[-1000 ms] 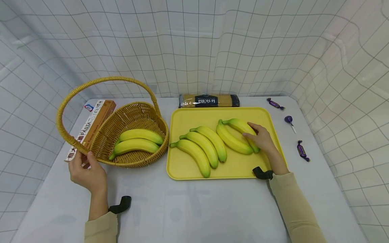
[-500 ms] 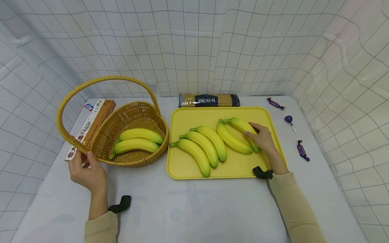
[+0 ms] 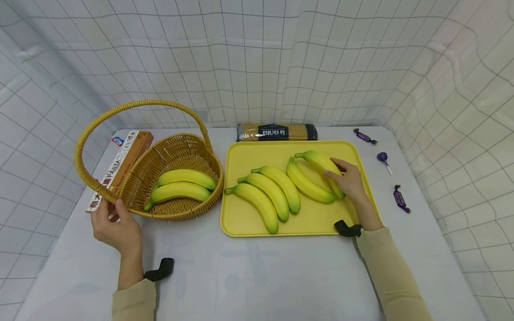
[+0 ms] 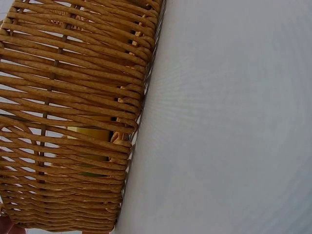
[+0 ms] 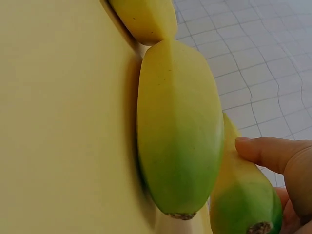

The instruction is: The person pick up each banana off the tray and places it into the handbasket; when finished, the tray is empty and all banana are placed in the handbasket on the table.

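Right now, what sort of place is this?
Probably a staged tabletop set-up rather than a working kitchen: grid-patterned sheeting encloses a white table on three sides, with bananas on a yellow tray beside a wicker basket.

Wrist views crop left hand (image 4: 9,227) at eight o'clock, right hand (image 5: 299,170) at four; basket (image 3: 180,215) partly hides pasta box (image 3: 125,159).

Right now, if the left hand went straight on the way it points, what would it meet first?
The basket, which the left hand holds at its near-left edge. Past that, probably the pasta box, though depth there is unclear.
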A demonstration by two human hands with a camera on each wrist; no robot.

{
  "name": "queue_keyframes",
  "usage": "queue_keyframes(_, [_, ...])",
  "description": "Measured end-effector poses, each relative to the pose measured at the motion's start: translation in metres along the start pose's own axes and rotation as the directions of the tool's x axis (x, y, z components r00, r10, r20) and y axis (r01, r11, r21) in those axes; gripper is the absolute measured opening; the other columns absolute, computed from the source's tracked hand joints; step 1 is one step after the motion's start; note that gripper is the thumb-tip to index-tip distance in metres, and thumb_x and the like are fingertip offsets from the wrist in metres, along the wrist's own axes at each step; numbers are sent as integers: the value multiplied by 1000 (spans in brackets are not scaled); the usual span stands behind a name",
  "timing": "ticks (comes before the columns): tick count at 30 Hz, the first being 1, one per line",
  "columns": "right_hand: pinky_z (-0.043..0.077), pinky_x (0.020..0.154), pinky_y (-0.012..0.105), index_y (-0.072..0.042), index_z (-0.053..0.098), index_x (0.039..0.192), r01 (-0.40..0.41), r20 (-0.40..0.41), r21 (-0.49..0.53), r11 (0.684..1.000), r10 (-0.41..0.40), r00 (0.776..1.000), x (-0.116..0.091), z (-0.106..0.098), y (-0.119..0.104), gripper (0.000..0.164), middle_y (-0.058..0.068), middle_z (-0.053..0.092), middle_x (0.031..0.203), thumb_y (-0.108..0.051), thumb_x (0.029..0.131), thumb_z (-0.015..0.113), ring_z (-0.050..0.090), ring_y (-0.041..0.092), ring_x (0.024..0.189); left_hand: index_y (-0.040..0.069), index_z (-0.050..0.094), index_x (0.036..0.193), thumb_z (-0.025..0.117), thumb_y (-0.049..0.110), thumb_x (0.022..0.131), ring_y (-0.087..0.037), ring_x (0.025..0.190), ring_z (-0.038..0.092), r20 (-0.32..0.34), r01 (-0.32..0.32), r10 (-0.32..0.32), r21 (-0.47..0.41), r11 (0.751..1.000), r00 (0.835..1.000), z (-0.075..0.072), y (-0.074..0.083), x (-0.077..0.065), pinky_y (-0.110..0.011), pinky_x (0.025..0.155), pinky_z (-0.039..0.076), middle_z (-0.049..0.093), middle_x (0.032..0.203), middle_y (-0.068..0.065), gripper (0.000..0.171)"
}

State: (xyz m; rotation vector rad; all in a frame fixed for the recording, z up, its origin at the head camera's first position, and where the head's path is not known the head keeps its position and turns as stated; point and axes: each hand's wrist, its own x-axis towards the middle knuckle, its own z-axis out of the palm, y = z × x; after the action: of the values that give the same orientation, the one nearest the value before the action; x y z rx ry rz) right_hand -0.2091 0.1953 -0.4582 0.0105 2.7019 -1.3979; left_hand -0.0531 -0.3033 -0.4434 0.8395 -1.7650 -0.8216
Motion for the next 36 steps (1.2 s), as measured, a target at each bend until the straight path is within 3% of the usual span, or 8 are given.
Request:
queue_keyframes(3, [39, 107, 50, -7, 47, 145, 3, -14, 9, 1000, -3, 1000, -1, 0, -4, 59, 20, 50, 143, -24, 92, 68, 47, 36, 128, 12, 70, 122, 58, 18, 97, 17, 86, 45, -1, -4, 4, -2, 1000, 1000, 0, -2, 1, -10, 73, 39, 56, 99, 16, 28])
queue_keyframes(8, [41, 105, 50, -9, 48, 145, 24, -19, 44, 999, -23, 1000, -6, -2, -14, 59, 18, 51, 142, -24, 92, 68, 48, 35, 127, 13, 70, 122, 58, 18, 97, 17, 86, 44, 4, -13, 13, -13, 1000, 1000, 1, -8, 2, -11, 73, 39, 44, 93, 30, 28])
queue_keyframes(16, [45, 101, 48, -9, 50, 143, 129, -2, 79, 988, -129, 992, -13, -1, -38, 57, 17, 53, 140, -22, 91, 69, 50, 32, 126, 15, 70, 122, 59, 20, 97, 16, 86, 46, 9, -30, 30, -18, 999, 1000, 2, -16, 5, -10, 72, 39, 41, 91, 34, 28])
queue_keyframes(21, [47, 97, 46, -9, 51, 142, 190, 10, 97, 977, -192, 981, -18, 4, -60, 57, 17, 55, 137, -23, 91, 69, 53, 32, 121, 14, 71, 120, 59, 18, 96, 16, 85, 46, 0, -24, 24, -27, 999, 1000, 3, -14, 5, -11, 71, 39, 41, 90, 33, 27])
queue_keyframes(28, [52, 90, 44, -12, 53, 141, 255, 51, 99, 962, -261, 964, -17, 18, -92, 55, 13, 59, 134, -23, 90, 71, 59, 30, 116, 7, 70, 119, 57, 12, 96, 16, 85, 45, -8, -11, 11, -33, 999, 1000, 1, 0, 2, -12, 71, 38, 41, 90, 31, 27])
queue_keyframes(36, [52, 91, 42, -12, 55, 140, 334, 111, 135, 933, -349, 930, -14, 45, -137, 56, 9, 57, 139, -23, 88, 73, 60, 27, 114, 14, 71, 120, 59, 18, 96, 15, 86, 46, 6, -26, 26, -37, 999, 1000, 2, -13, 5, -12, 71, 38, 42, 91, 34, 27])
